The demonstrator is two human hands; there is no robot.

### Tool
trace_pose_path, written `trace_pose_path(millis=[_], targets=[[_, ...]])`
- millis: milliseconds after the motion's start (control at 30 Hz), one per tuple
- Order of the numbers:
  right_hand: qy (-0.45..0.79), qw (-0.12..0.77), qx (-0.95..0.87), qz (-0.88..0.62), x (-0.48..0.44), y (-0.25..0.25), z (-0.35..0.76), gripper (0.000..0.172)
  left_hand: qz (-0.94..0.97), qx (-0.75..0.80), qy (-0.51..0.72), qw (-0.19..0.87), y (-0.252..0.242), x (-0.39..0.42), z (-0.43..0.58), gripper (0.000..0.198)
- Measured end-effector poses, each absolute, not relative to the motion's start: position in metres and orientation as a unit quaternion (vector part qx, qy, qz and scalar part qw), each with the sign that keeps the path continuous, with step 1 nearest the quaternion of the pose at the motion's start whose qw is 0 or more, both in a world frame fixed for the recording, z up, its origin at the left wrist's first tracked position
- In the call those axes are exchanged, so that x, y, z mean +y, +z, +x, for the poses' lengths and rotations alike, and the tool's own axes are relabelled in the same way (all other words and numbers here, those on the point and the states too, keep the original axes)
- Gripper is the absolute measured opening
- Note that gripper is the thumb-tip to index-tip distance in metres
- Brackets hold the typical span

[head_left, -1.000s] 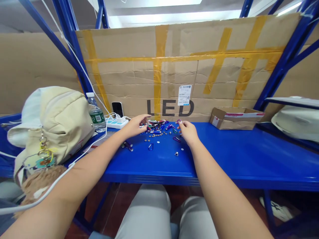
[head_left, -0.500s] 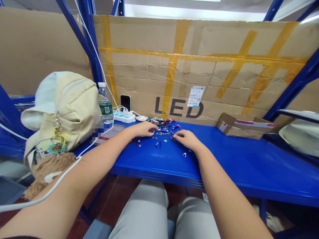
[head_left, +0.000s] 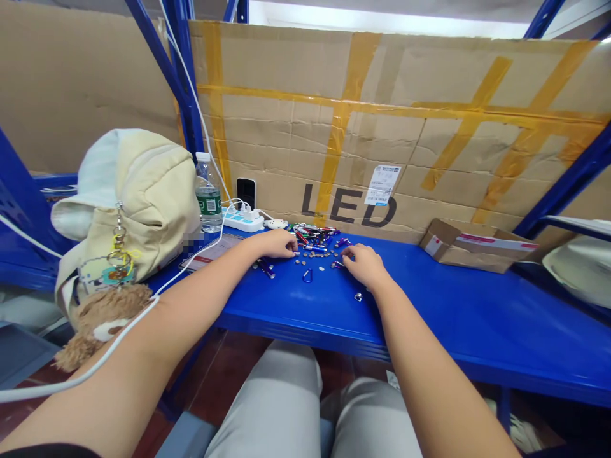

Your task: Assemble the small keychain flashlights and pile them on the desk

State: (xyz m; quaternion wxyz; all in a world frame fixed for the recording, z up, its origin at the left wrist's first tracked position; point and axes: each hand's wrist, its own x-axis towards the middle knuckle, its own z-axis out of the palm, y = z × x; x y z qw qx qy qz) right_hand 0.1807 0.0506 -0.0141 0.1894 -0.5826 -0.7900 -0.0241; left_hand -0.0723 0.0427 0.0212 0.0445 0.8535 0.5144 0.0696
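Note:
My left hand [head_left: 280, 243] rests at the left edge of a pile of small shiny coloured metal tubes [head_left: 312, 236], its fingers curled; what they hold, if anything, is hidden. Right of the pile, my right hand [head_left: 365, 264] has thumb and fingertips closed at the end of a small dark metal tube [head_left: 337, 264]. Several small round discs [head_left: 312, 255] lie scattered between the two hands. Nearer to me is a dark blue carabiner [head_left: 307, 275]. A small silver metal piece [head_left: 358, 297] lies below my right hand. Another dark tube [head_left: 266, 268] lies under my left wrist.
Behind the blue table [head_left: 296, 305] stands a large cardboard sheet [head_left: 281, 146]. A cream bag [head_left: 157, 184], a water bottle [head_left: 209, 197] and a power strip [head_left: 243, 220] are at the left. A white cable [head_left: 188, 264] crosses my left forearm. An open cardboard box [head_left: 477, 250] stands right.
The view has shifted slightly. My right hand has moved a little away from the discs, and a small dark tube now shows at its fingertips. My left hand stays by the pile.

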Motion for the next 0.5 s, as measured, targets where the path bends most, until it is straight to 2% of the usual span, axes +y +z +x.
trace_pose_path(millis=[100,367,433,500], targets=[[-0.039,0.181,-0.777,-0.602,0.056,-0.014,0.174,0.027,0.860,0.490,0.136,0.038,0.024,0.041,-0.069,0.022],[0.012,0.161,-0.764,-0.624,0.071,-0.013,0.165,0.020,0.829,0.473,0.264,0.137,0.025,0.036,-0.055,0.023],[0.028,0.180,-0.765,-0.617,0.070,-0.012,0.165,0.017,0.827,0.467,0.276,0.151,0.023,0.036,-0.052,0.022],[0.053,0.236,-0.772,-0.588,0.066,-0.009,0.164,0.017,0.827,0.454,0.284,0.173,0.020,0.036,-0.050,0.021]])
